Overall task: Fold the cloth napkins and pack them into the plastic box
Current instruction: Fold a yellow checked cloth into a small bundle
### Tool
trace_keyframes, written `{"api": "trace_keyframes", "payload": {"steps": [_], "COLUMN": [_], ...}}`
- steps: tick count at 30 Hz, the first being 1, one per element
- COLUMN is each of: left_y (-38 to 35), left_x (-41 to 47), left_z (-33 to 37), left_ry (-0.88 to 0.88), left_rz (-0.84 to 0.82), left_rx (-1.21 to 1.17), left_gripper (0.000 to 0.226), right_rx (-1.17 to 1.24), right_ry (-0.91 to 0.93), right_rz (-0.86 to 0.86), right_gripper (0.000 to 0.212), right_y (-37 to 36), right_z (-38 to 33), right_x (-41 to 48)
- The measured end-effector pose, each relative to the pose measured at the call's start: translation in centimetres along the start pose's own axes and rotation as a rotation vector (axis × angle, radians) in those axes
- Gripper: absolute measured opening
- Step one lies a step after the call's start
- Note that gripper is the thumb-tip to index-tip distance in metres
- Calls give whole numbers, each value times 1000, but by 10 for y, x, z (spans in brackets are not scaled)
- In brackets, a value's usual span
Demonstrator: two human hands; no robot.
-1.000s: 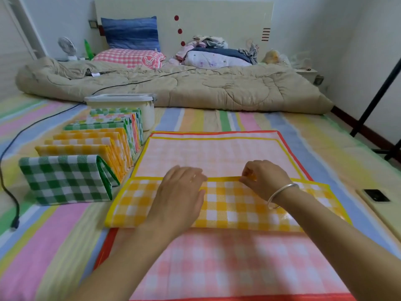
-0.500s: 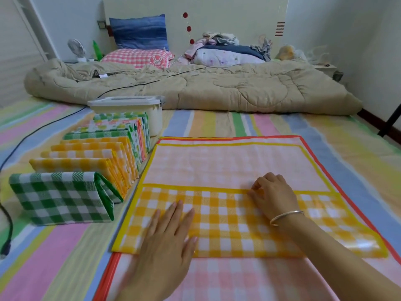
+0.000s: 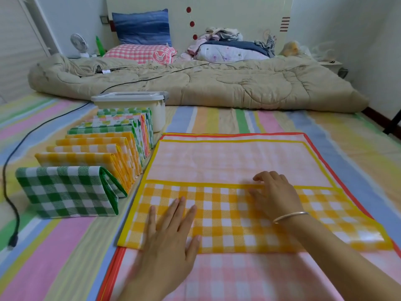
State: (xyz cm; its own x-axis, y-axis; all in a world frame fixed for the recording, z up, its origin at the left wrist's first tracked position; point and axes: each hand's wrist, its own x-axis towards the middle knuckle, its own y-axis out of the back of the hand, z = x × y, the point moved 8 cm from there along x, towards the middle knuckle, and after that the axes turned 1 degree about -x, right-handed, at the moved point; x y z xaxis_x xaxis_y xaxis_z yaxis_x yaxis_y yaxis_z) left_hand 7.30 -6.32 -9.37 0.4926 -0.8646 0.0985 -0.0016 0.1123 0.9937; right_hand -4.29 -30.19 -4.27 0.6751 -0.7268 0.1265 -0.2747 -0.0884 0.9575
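Note:
A yellow checked napkin [image 3: 227, 216] lies on the bed with its near part folded over, on top of a larger pink checked cloth [image 3: 234, 161] with a red border. My left hand [image 3: 171, 235] lies flat on the fold's near left part, fingers straight and spread. My right hand [image 3: 275, 196] rests on the folded edge, fingers bent a little. Left of the cloth stands a row of folded napkins [image 3: 91, 161], the nearest one green checked [image 3: 65, 192]. Behind the row sits the white plastic box [image 3: 134, 105] with its lid on.
A beige quilt [image 3: 217, 83] lies across the far side of the striped sheet [image 3: 43, 246], with pillows and clothes behind it. A black cable [image 3: 13, 213] runs down the left side and ends in a plug. A small fan [image 3: 79, 44] stands far left.
My left hand slid from the folded edge back toward me and flattened on the yellow fold. My right hand stayed on the folded edge. The view tilted down and closer.

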Motion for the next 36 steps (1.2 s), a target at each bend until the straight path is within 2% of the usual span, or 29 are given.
{"api": "trace_keyframes", "payload": {"steps": [2,7,8,14,18,22,26,30,36], "left_y": [0,-6,-8,-1,1,5,18,10,8], "left_x": [0,2,2,2,3,6,3,-6,-8], "left_z": [0,-2,-3,-2,-3,-7,-34,-42,-42], "left_ry": [7,15,19,37,47,47,109,85,54], "left_rz": [-16,-52,-61,-46,-52,-97,-110,-143,-185], "left_rx": [-5,-14,-25,-102,-146,-137,-104,26,-21], "left_gripper": [65,66,67,94,102,111,109,102,96], "right_rx": [-26,-191,-196,-202,-235,-228,-209,-219,-316], "right_ry": [30,42,30,-129,-248,-261,-256,-252,-262], "right_rz": [-63,-338,-346,-273,-249,-267,-257,-260,-201], "right_gripper": [57,129,135,128,131,130,129,126,125], "right_y": [1,-26,-31,-26,-6,-3,-4,-3,8], "right_z": [-14,-40,-36,32,88,104,105,105,106], "right_x": [-19,-86,-93,-102,-107,-109,-110,-110,-122]}}
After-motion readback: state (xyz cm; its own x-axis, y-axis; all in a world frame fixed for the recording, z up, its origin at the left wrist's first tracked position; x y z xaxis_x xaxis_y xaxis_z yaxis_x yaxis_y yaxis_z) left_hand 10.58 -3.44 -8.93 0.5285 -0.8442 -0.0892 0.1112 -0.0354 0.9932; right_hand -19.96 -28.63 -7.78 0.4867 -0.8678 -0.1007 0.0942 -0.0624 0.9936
